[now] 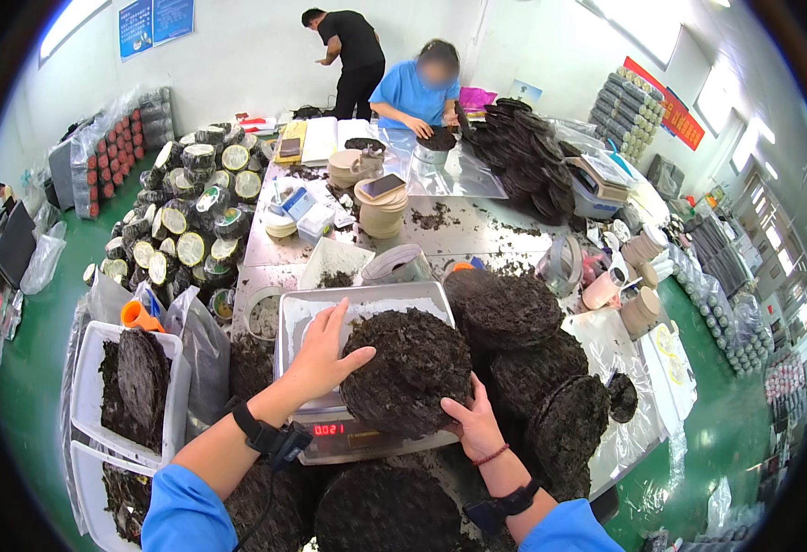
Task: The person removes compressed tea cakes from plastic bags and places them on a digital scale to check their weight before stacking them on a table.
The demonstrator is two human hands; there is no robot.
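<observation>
A round stack of dark dried seaweed sheets is tilted over the steel pan of a digital scale. My right hand grips its lower right edge, thumb on the upper face and fingers behind. At the left edge, my left hand has its fingers spread over the pan; its thumb overlaps the seaweed, and contact is unclear. Below the pan a red lit display glows. More seaweed rounds are piled to the right, and a large seaweed disc lies close before me.
Left stand white plastic bins holding seaweed, and an orange tube. Beyond the scale are a white tray, a clear plastic ring and cardboard discs with a phone on top. Across the table, a person in blue handles seaweed.
</observation>
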